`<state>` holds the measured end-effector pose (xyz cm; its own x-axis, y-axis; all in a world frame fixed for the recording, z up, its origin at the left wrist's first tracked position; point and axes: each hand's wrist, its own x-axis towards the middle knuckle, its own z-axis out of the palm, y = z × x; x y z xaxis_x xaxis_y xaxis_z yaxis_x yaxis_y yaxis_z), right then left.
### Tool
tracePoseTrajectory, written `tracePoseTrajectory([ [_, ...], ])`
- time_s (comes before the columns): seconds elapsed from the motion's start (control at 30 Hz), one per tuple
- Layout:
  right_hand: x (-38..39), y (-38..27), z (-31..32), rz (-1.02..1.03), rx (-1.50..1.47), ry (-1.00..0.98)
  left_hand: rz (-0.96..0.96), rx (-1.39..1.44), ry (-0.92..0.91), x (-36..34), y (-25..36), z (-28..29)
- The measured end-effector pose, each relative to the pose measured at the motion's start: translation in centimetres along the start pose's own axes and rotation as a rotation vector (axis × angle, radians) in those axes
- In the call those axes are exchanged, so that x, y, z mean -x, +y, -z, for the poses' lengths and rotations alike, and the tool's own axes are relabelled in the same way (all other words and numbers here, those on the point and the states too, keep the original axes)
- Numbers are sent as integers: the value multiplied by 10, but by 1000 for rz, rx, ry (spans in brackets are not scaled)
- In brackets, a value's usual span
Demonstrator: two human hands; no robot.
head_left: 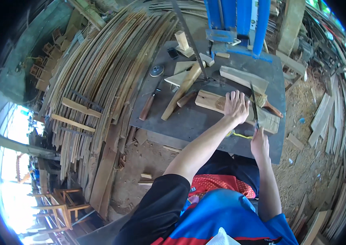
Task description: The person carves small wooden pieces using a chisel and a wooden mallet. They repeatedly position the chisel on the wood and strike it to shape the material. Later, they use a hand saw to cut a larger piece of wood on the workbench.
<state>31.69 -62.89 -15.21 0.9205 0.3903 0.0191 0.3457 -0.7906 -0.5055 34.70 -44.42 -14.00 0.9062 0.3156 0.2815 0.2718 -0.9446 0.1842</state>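
Observation:
My left hand (237,108) presses down on a long pale wooden block (210,100), its fingers curled over the top. The block lies slanted across a dark worktable (173,124). My right hand (259,143) grips the near end of a long, narrow dark blade-like tool (254,102). The tool stands over the block, to the right of my left hand; its exact kind cannot be made out. Just beyond it lies a brush (273,109) with a brown handle. A yellow strip (240,134) shows at the block's near side, partly hidden by my left forearm.
A tapered wood piece (238,75) lies farther back. Left of the block are a long stick (183,92), a wooden-handled tool (148,105) and a round disc (156,71). A thin upright blade (191,38) meets the table near a blue machine (238,20). Stacked planks (111,61) fill the left.

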Motion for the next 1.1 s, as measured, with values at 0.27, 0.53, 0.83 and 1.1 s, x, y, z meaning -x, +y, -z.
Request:
tracePoseTrajectory([
  [0.27,15,7,7,-42,-12,-25,-18,36,-94,-5,4,11],
  [0.53,29,2,14,-2,-20,-78,-84,50,-117,-7,-8,18],
  [0.83,-1,3,7,9,-37,20,-4,90,-64,2,13,12],
  [1.1,49,14,25,-21,-10,-42,7,27,-9,-16,4,2],
])
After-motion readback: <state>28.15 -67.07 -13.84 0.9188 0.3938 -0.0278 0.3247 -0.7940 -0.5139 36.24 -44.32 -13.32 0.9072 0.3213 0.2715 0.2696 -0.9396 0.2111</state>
